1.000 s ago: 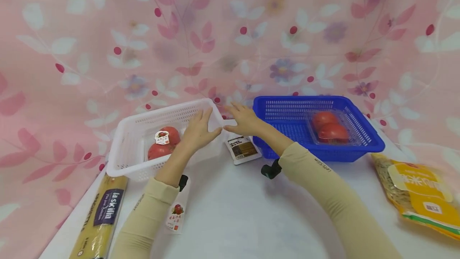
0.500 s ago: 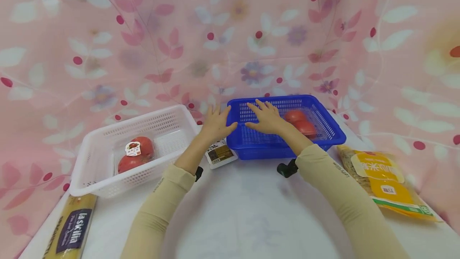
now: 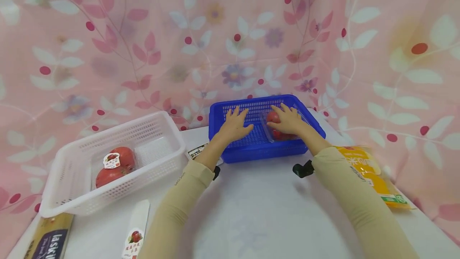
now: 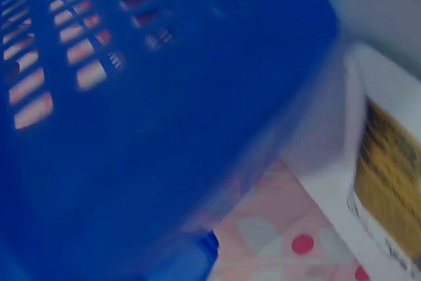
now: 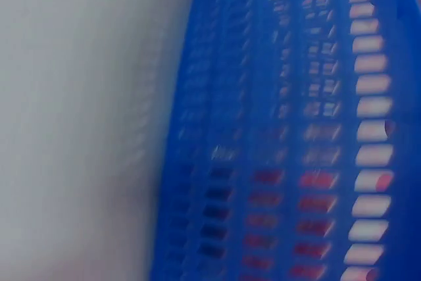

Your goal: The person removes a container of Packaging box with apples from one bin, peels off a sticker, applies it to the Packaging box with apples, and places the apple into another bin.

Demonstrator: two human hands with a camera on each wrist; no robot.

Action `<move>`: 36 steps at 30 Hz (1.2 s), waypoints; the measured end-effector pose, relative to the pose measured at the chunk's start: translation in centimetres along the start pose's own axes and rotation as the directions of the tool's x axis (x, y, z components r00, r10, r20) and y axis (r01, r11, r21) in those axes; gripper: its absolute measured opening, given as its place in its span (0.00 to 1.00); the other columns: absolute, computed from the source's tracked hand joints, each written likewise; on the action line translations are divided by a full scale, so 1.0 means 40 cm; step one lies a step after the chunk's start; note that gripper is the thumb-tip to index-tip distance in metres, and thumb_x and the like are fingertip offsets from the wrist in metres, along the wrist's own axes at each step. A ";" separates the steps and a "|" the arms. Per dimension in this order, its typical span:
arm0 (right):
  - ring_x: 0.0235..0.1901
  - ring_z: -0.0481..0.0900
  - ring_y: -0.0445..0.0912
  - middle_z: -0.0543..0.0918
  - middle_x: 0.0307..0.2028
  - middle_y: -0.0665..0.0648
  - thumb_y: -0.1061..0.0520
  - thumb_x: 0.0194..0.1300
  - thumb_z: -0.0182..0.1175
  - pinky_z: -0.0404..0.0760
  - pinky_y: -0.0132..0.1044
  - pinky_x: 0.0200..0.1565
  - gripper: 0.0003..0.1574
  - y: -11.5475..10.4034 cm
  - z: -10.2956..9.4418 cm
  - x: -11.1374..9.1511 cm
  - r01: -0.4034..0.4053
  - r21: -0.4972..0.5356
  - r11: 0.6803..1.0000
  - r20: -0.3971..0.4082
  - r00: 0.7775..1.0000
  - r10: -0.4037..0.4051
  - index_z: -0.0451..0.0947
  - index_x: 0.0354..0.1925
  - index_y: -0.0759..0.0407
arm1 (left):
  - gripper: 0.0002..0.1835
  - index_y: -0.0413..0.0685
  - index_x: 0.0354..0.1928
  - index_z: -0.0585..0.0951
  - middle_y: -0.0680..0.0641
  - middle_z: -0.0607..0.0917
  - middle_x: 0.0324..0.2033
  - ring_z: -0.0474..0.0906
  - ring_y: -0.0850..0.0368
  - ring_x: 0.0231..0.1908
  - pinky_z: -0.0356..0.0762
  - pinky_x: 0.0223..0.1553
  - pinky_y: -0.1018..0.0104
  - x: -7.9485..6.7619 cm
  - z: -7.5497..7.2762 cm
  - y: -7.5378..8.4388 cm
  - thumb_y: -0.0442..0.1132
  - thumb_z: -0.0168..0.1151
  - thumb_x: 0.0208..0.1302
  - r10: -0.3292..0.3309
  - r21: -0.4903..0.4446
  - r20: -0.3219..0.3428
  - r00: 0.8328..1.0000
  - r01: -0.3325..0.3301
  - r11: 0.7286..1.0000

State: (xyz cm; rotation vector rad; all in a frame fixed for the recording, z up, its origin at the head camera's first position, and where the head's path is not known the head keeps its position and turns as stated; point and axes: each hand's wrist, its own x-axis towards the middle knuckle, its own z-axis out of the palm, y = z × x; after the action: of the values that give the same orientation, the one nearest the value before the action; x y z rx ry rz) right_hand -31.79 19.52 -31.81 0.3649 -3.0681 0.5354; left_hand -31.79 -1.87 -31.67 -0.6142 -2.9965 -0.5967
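Note:
My left hand (image 3: 235, 126), fingers spread, is over the left part of the blue plastic basket (image 3: 258, 154). Over the basket's right part is my right hand (image 3: 290, 123), its fingers also spread, overlapping a clear plastic box (image 3: 266, 130) of tomatoes (image 3: 273, 117). That hand partly hides the tomatoes. In the left wrist view the basket's slotted wall (image 4: 164, 116) fills most of the picture, hands unseen. The right wrist view has the basket's side (image 5: 263, 129) close up, with red showing through its slots.
At left stands a white basket (image 3: 123, 185) with another boxed pair of tomatoes (image 3: 124, 157). A small sachet (image 3: 195, 152) lies between the baskets. Around them lie a spaghetti pack (image 3: 52, 240), a long white printed strip (image 3: 138, 223) and a yellow bag (image 3: 364, 167).
The head view has turned right. Both hands have moved from between the two baskets to over the blue basket, the right one now reaching its tomato box. Both baskets stay put.

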 end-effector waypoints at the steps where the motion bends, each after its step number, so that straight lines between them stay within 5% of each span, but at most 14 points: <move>1: 0.62 0.38 0.75 0.42 0.67 0.73 0.40 0.63 0.51 0.43 0.69 0.57 0.47 0.009 0.005 0.000 -0.007 0.007 1.000 0.002 1.000 0.007 0.46 0.70 0.59 | 0.36 0.53 0.70 0.54 0.40 0.47 0.69 0.38 0.37 0.67 0.52 0.59 0.39 0.005 0.007 0.004 0.54 0.52 0.63 -0.002 -0.006 0.009 1.000 0.002 1.000; 7: 0.62 0.39 0.75 0.42 0.66 0.75 0.41 0.65 0.49 0.43 0.69 0.57 0.46 0.051 0.046 0.000 -0.054 0.020 0.998 0.017 0.998 0.054 0.46 0.69 0.64 | 0.35 0.50 0.70 0.53 0.40 0.49 0.69 0.40 0.41 0.68 0.45 0.64 0.46 0.029 0.045 0.016 0.51 0.51 0.65 -0.020 -0.050 0.074 0.997 0.024 0.998; 13: 0.61 0.45 0.72 0.49 0.64 0.78 0.40 0.67 0.43 0.49 0.65 0.59 0.41 0.048 0.075 0.007 -0.093 -0.035 0.995 0.000 0.996 0.093 0.54 0.66 0.68 | 0.30 0.55 0.70 0.55 0.39 0.49 0.69 0.44 0.34 0.66 0.51 0.60 0.39 0.047 0.077 0.002 0.43 0.49 0.67 -0.052 -0.107 0.124 0.991 0.066 0.992; 20: 0.62 0.41 0.74 0.47 0.64 0.79 0.35 0.65 0.43 0.45 0.68 0.58 0.44 0.037 0.068 0.012 -0.117 0.005 0.993 0.054 0.992 0.116 0.49 0.70 0.59 | 0.30 0.52 0.70 0.55 0.40 0.51 0.69 0.49 0.43 0.67 0.53 0.62 0.48 0.056 0.101 0.014 0.41 0.48 0.67 0.015 -0.114 0.146 0.989 0.002 0.993; 26: 0.60 0.53 0.73 0.58 0.62 0.76 0.36 0.65 0.45 0.55 0.67 0.55 0.46 0.032 0.072 0.014 -0.039 0.048 0.998 0.101 0.994 0.034 0.49 0.69 0.63 | 0.31 0.54 0.71 0.51 0.42 0.49 0.70 0.51 0.45 0.66 0.57 0.61 0.49 0.049 0.128 0.036 0.42 0.45 0.68 0.064 -0.052 0.199 0.978 -0.054 0.997; 30: 0.59 0.56 0.73 0.60 0.61 0.76 0.36 0.65 0.46 0.56 0.67 0.54 0.46 0.039 0.068 0.019 0.036 0.058 0.998 0.076 0.996 -0.041 0.52 0.68 0.64 | 0.29 0.54 0.71 0.50 0.45 0.46 0.70 0.53 0.45 0.66 0.56 0.61 0.48 0.057 0.130 0.052 0.48 0.38 0.70 -0.001 -0.046 0.164 0.986 0.009 0.999; 36: 0.61 0.54 0.70 0.65 0.59 0.75 0.46 0.69 0.47 0.54 0.66 0.56 0.35 0.061 0.069 0.028 0.105 0.115 0.988 0.011 0.994 -0.107 0.58 0.65 0.66 | 0.34 0.51 0.72 0.47 0.38 0.38 0.70 0.66 0.38 0.58 0.67 0.54 0.49 0.064 0.126 0.058 0.54 0.41 0.69 -0.138 -0.070 0.142 0.980 0.149 0.986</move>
State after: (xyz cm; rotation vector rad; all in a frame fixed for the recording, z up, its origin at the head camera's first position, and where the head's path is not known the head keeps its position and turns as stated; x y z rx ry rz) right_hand -33.33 20.58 -35.17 0.5338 -3.0207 0.7086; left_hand -33.02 2.93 -35.23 -0.4627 -3.1800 -0.7148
